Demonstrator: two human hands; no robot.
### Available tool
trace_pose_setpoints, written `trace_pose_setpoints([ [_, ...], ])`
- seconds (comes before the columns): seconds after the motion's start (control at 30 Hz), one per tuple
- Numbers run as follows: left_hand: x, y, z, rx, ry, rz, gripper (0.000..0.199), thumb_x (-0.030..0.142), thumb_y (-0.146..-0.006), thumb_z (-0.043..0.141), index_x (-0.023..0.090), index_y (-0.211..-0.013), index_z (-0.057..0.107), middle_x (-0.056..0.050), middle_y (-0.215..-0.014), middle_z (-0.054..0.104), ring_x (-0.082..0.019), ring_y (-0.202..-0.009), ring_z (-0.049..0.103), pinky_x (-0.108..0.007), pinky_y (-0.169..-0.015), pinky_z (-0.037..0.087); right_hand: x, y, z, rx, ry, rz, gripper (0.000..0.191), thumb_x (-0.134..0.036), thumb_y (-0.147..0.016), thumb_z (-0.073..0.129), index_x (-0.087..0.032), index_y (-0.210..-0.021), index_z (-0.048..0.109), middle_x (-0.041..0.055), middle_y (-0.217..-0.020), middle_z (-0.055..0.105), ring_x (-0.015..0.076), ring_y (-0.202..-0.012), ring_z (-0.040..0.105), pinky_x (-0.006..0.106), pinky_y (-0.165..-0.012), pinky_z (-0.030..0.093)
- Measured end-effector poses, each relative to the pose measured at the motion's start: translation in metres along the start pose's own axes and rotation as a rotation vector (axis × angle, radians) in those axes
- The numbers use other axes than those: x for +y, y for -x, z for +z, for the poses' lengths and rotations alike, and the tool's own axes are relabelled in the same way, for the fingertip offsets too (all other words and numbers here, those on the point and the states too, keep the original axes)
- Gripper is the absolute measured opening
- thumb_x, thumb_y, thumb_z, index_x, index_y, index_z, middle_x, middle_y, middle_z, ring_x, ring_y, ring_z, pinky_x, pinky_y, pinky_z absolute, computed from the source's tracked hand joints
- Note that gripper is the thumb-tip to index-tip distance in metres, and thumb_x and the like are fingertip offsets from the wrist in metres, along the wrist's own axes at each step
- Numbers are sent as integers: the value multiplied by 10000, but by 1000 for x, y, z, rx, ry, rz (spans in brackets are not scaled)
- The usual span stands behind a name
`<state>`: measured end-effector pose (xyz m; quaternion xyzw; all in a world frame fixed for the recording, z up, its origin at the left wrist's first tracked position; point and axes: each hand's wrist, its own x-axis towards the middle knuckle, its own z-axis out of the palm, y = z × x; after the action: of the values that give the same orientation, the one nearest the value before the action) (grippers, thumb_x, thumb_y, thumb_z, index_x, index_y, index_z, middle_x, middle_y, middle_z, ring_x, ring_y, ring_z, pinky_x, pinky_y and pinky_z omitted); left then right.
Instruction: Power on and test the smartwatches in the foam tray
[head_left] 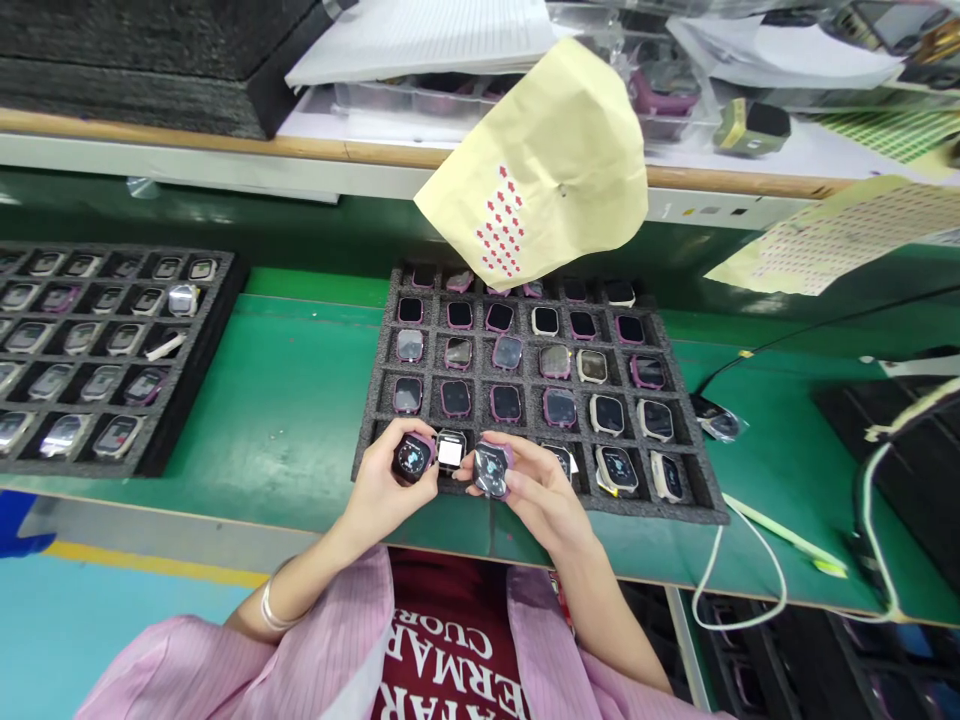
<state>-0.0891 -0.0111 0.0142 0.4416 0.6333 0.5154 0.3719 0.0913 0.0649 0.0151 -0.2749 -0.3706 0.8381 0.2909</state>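
Note:
Between the fingers of my left hand is a purple-edged smartwatch with a lit dial. My right hand pinches a second smartwatch, purple-rimmed, its lit face turned up. Both are held over the front row of a black foam tray, whose compartments hold several purple and pale watch bodies. One watch with a white screen shows in the tray between my hands. To the right of my right hand, pale watches such as this one lie in the front row.
Another foam tray of watches stands at the left on the green table. Yellow sticker sheets hang from the shelf over the tray's back row. At the right lie a light-green pen-like stick and a white cable.

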Motion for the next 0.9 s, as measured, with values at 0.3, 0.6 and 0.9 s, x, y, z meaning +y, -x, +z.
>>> trace_pose_setpoints([
  [0.3,-1,-3,0,-63,-45,93,199,72,-728,544,200,-877,511,-15,-873,553,-183,-845,544,-290,-806,415,3,1,1,10,82,-11,367,-292,-735,807,-231,-1085,719,84,-962,752,259,-826,725,403,-773,581],
  [0.6,3,-5,-2,-76,-46,133,224,39,-685,521,194,-846,506,-16,-861,532,-179,-834,526,-288,-790,404,1,-1,2,22,133,-44,341,-242,-754,794,-238,-1088,728,74,-956,761,242,-919,714,290,-735,558],
  [0.9,9,3,-5,-74,-43,109,209,39,-711,544,190,-854,520,-5,-859,528,-153,-794,518,-263,-737,414,0,4,3,-13,142,-55,333,-227,-777,773,-248,-1105,719,73,-952,761,225,-847,719,299,-719,558],
])
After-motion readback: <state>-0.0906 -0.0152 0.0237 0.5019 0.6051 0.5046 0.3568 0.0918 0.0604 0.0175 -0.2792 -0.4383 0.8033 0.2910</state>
